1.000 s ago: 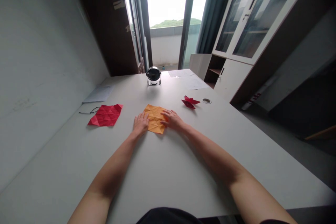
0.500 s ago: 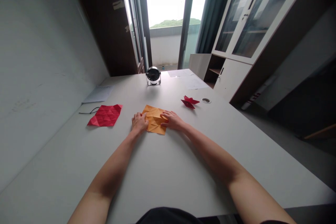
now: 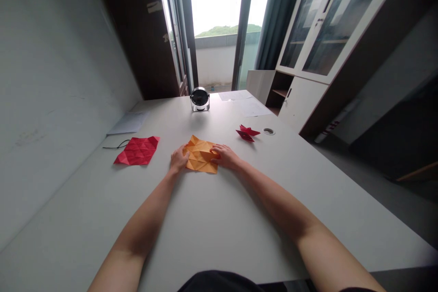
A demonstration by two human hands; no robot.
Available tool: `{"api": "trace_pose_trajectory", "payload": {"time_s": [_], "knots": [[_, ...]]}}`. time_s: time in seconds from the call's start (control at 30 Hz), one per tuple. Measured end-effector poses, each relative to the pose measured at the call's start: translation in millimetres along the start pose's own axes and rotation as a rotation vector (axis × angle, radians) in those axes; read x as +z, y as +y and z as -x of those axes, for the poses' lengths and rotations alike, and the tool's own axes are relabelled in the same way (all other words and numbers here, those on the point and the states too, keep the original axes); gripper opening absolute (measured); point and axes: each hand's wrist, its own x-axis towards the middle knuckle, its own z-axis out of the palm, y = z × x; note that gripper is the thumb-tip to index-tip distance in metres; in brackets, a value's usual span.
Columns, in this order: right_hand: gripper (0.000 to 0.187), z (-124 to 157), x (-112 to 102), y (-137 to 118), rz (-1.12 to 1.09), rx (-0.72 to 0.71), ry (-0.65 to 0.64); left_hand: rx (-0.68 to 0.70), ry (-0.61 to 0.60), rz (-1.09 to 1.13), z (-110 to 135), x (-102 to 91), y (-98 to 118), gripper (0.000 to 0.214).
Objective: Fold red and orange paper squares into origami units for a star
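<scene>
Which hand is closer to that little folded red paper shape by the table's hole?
Right. The right hand rests on the orange paper, to the left of the folded red shape and nearer the person. The left hand is at the paper's opposite edge, farther off.

The orange paper sheet point(image 3: 201, 157), a square creased all over into a grid of small triangular folds, lies near the middle of the pale worktop point(image 3: 219, 219), its near edge and right side flat on the surface while its left side and far corner buckle slightly upward.
</scene>
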Motion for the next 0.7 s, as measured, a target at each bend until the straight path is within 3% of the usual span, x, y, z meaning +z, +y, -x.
{"api": "trace_pose_trajectory", "payload": {"time_s": [0.37,0.7], "knots": [[0.04,-2.7,3.3,3.2,-0.002,0.002,0.021,-0.069,0.034,0.511,-6.7,6.2,-8.9,0.033],[0.028,-3.8,3.9,4.6,-0.032,0.017,0.044,-0.075,0.107,0.833,-9.6,10.8,-7.4,0.042]]}}
